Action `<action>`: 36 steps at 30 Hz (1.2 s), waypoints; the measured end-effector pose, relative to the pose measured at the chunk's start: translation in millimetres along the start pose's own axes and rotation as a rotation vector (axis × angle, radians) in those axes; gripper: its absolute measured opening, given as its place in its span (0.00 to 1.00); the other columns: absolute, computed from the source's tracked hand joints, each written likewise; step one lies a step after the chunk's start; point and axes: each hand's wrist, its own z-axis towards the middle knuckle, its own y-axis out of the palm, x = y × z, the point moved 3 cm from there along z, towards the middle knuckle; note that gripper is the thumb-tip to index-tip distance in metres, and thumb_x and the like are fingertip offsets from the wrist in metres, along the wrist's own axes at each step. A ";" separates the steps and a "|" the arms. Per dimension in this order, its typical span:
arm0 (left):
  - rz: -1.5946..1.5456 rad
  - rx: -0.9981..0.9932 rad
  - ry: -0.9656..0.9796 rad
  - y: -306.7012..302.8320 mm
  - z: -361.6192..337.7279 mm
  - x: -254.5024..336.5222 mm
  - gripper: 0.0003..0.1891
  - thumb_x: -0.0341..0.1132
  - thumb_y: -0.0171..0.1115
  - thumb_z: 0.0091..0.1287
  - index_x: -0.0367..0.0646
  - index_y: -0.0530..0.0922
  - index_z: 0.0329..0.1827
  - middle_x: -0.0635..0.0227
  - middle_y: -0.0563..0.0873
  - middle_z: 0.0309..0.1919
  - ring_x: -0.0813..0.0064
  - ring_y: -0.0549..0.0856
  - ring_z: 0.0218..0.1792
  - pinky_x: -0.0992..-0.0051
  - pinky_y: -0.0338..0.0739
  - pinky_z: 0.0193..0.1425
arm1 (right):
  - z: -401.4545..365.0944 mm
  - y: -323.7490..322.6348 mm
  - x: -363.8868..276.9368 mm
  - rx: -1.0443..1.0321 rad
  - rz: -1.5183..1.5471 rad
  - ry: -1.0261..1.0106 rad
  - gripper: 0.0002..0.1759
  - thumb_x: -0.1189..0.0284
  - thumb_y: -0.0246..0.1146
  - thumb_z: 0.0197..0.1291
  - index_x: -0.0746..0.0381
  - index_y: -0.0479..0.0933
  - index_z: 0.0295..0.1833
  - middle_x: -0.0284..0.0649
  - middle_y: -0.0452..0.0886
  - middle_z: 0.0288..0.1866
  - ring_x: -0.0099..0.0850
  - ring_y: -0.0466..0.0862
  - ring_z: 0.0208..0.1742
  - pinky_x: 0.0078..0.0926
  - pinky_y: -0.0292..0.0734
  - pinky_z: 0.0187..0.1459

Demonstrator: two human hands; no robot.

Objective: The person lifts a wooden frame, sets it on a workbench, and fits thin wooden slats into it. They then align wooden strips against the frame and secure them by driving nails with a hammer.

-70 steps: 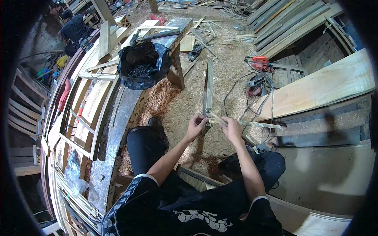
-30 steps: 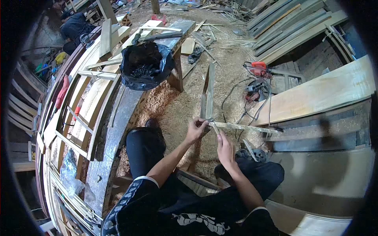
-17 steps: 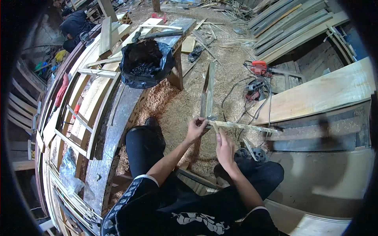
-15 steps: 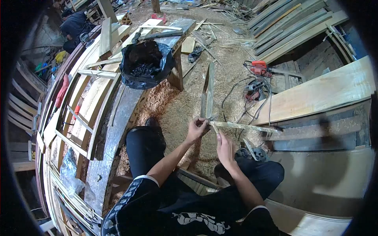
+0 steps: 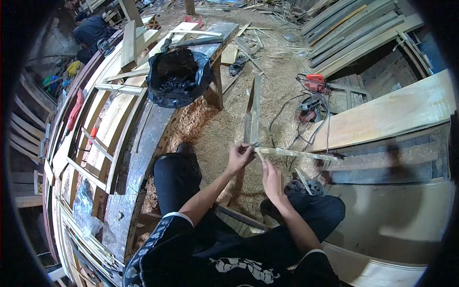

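Note:
My right hand (image 5: 273, 182) is wrapped around the pale wooden handle of what looks like a hammer (image 5: 260, 155). Its small grey head lies at the corner where two thin wooden strips meet. My left hand (image 5: 240, 158) is closed in a pinch at that corner, fingertips together; whatever sits between them is too small to make out. One wooden strip (image 5: 297, 153) runs off to the right from the corner. Another strip (image 5: 255, 115) stretches away from me, beside a second one that meets it at the far end.
At the left, a long bench (image 5: 125, 191) carries slatted wooden frames and a black plastic bag (image 5: 178, 79) with small dark pieces inside. Corded power tools (image 5: 311, 107) lie on the shavings-covered floor (image 5: 282, 95). Wide boards (image 5: 387, 112) stand at right. A person (image 5: 91, 36) sits far left.
Almost nothing differs. Both hands stay at the corner of the strips, and the hammer head has shifted only very slightly.

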 end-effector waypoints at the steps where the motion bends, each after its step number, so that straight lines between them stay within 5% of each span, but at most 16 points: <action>1: 0.004 -0.002 0.006 -0.3 -0.5 8.0 0.07 0.30 0.65 0.71 0.36 0.79 0.44 0.66 0.87 0.37 0.81 0.86 0.36 0.78 0.84 0.39 | 2.8 5.6 3.5 -0.089 -0.042 0.065 0.17 0.71 0.55 0.73 0.70 0.75 0.62 0.58 0.83 0.45 0.56 0.84 0.39 0.48 0.79 0.39; 5: -0.076 -0.002 -0.123 3.3 -4.9 9.2 0.08 0.31 0.66 0.71 0.35 0.79 0.44 0.66 0.87 0.36 0.82 0.86 0.36 0.80 0.83 0.38 | -3.5 -7.6 -9.5 0.137 0.043 -0.113 0.18 0.69 0.54 0.74 0.68 0.75 0.62 0.57 0.83 0.45 0.54 0.85 0.40 0.47 0.79 0.39; 10: -0.093 0.031 -0.071 1.0 2.3 6.6 0.08 0.31 0.67 0.70 0.35 0.79 0.43 0.67 0.87 0.35 0.83 0.85 0.32 0.79 0.83 0.35 | 8.9 4.1 4.5 -0.148 -0.047 0.112 0.17 0.71 0.56 0.73 0.70 0.75 0.60 0.57 0.83 0.46 0.54 0.85 0.39 0.48 0.80 0.37; 13: -0.088 0.035 -0.065 3.5 -3.6 0.9 0.07 0.31 0.67 0.70 0.35 0.79 0.43 0.67 0.87 0.35 0.83 0.85 0.33 0.80 0.83 0.36 | -6.0 -9.3 -9.1 0.178 0.039 -0.160 0.18 0.71 0.56 0.74 0.69 0.74 0.63 0.58 0.84 0.47 0.54 0.86 0.38 0.49 0.81 0.38; 18: -0.086 0.037 -0.052 0.7 5.1 8.2 0.07 0.31 0.66 0.70 0.36 0.79 0.42 0.67 0.88 0.35 0.83 0.85 0.34 0.79 0.83 0.37 | 7.4 4.6 9.4 -0.104 -0.070 0.110 0.17 0.71 0.56 0.73 0.68 0.75 0.62 0.59 0.84 0.47 0.54 0.86 0.39 0.47 0.81 0.38; 19: -0.095 0.037 -0.146 4.1 -3.0 9.7 0.07 0.30 0.67 0.70 0.36 0.79 0.42 0.67 0.88 0.35 0.82 0.85 0.34 0.79 0.83 0.37 | 3.3 0.4 3.3 -0.010 -0.030 0.030 0.17 0.70 0.55 0.74 0.69 0.76 0.62 0.60 0.84 0.46 0.55 0.86 0.40 0.47 0.80 0.39; 21: -0.074 0.039 -0.021 2.9 -1.0 0.0 0.07 0.30 0.66 0.70 0.35 0.78 0.42 0.66 0.88 0.35 0.81 0.85 0.34 0.77 0.84 0.37 | -5.3 -7.3 -9.6 0.186 0.058 -0.124 0.18 0.70 0.54 0.74 0.69 0.77 0.61 0.61 0.84 0.44 0.56 0.85 0.42 0.48 0.78 0.42; 23: -0.142 -0.010 -0.199 3.6 -3.7 7.6 0.07 0.29 0.66 0.71 0.34 0.78 0.42 0.65 0.88 0.35 0.80 0.86 0.35 0.76 0.85 0.38 | -4.4 -0.6 3.9 0.007 -0.043 -0.021 0.18 0.69 0.54 0.74 0.68 0.75 0.63 0.58 0.84 0.47 0.55 0.86 0.43 0.46 0.82 0.40; 25: -0.054 0.002 -0.141 1.3 0.6 14.7 0.06 0.29 0.65 0.71 0.34 0.78 0.42 0.65 0.88 0.35 0.80 0.86 0.35 0.77 0.85 0.39 | 1.2 2.1 10.6 -0.090 0.033 0.147 0.18 0.70 0.54 0.74 0.68 0.74 0.64 0.58 0.84 0.47 0.55 0.86 0.42 0.46 0.82 0.39; 26: -0.017 0.018 -0.086 0.9 3.2 17.0 0.06 0.29 0.65 0.71 0.34 0.78 0.42 0.65 0.88 0.35 0.80 0.86 0.34 0.77 0.85 0.39 | -1.3 4.7 12.8 0.158 0.032 -0.129 0.19 0.70 0.54 0.74 0.68 0.74 0.64 0.58 0.84 0.46 0.55 0.86 0.40 0.47 0.81 0.38; 29: -0.051 0.039 -0.050 5.6 -2.6 5.4 0.07 0.30 0.65 0.71 0.35 0.78 0.42 0.66 0.87 0.34 0.80 0.86 0.33 0.78 0.84 0.39 | -6.8 1.6 3.6 0.123 0.068 -0.119 0.19 0.70 0.54 0.74 0.67 0.74 0.64 0.61 0.83 0.49 0.56 0.86 0.42 0.48 0.82 0.39; 30: -0.078 0.006 -0.091 5.3 -3.9 5.5 0.07 0.30 0.66 0.71 0.35 0.78 0.42 0.66 0.87 0.34 0.80 0.85 0.33 0.78 0.83 0.39 | -1.4 2.4 4.2 -0.209 -0.080 0.129 0.18 0.70 0.54 0.74 0.68 0.74 0.63 0.61 0.83 0.49 0.56 0.86 0.43 0.48 0.82 0.40; 31: -0.103 -0.023 -0.127 3.4 -2.9 6.9 0.08 0.31 0.67 0.71 0.35 0.78 0.43 0.66 0.87 0.34 0.81 0.85 0.33 0.78 0.83 0.39 | -5.7 5.2 8.6 -0.204 -0.076 0.125 0.18 0.70 0.54 0.74 0.68 0.74 0.63 0.61 0.83 0.49 0.56 0.86 0.43 0.48 0.82 0.40; 34: -0.073 0.042 -0.018 3.8 2.5 5.4 0.07 0.31 0.66 0.71 0.36 0.78 0.43 0.67 0.87 0.34 0.81 0.85 0.32 0.79 0.82 0.36 | -4.9 5.1 6.7 0.231 0.049 -0.191 0.19 0.68 0.53 0.75 0.67 0.73 0.64 0.60 0.84 0.45 0.56 0.86 0.38 0.50 0.80 0.35; 36: -0.071 0.042 -0.058 3.7 -3.5 0.3 0.07 0.31 0.66 0.71 0.36 0.78 0.43 0.67 0.87 0.34 0.81 0.85 0.32 0.79 0.82 0.35 | -8.3 8.8 8.6 0.118 0.024 -0.094 0.18 0.69 0.54 0.75 0.67 0.73 0.64 0.61 0.84 0.46 0.57 0.86 0.38 0.50 0.80 0.35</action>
